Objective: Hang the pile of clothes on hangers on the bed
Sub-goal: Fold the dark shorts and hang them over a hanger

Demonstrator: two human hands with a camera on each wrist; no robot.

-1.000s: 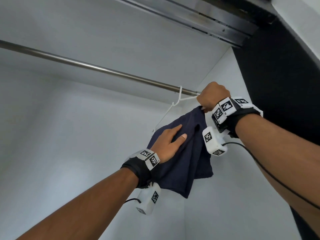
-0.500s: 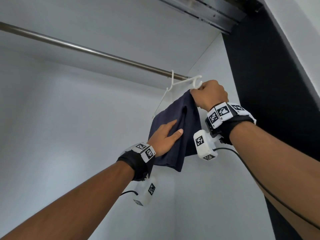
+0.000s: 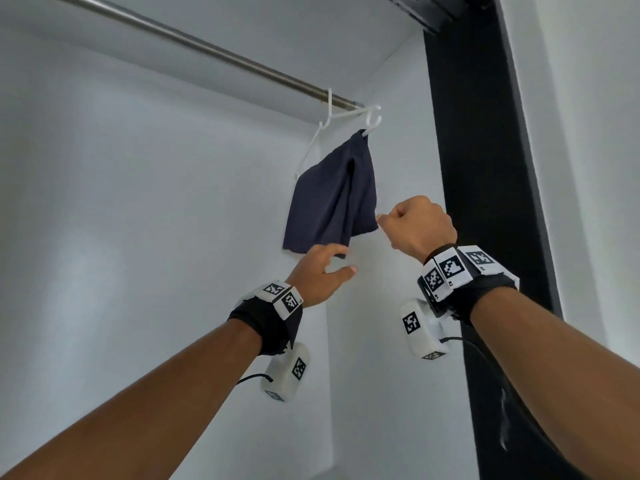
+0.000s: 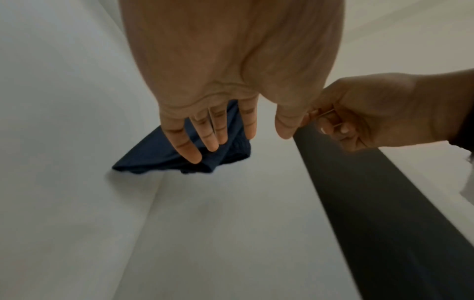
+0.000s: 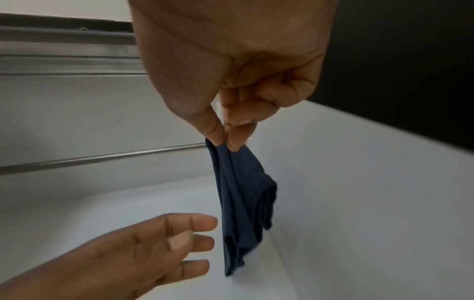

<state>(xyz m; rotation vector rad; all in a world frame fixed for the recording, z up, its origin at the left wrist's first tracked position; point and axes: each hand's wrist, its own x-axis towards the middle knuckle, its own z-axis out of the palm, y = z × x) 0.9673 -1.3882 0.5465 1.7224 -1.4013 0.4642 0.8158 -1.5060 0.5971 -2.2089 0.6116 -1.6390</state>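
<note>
Hiding hanger point(image 3: 341, 114) bar: navy cloth point(image 3: 332, 199); right hand point(image 3: 420, 225) grip unclear.

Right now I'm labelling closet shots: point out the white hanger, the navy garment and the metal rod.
white hanger point(image 3: 349, 111), head view, top bar
navy garment point(image 3: 330, 202), head view, middle of cloth
metal rod point(image 3: 194, 48), head view, mid span

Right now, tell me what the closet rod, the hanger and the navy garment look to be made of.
Closet rod: probably steel, with a brushed grey sheen.
Hanger: likely white plastic, thin, smooth and glossy.
Navy garment: soft matte fabric, apparently a cotton knit; it drapes in folds.
</note>
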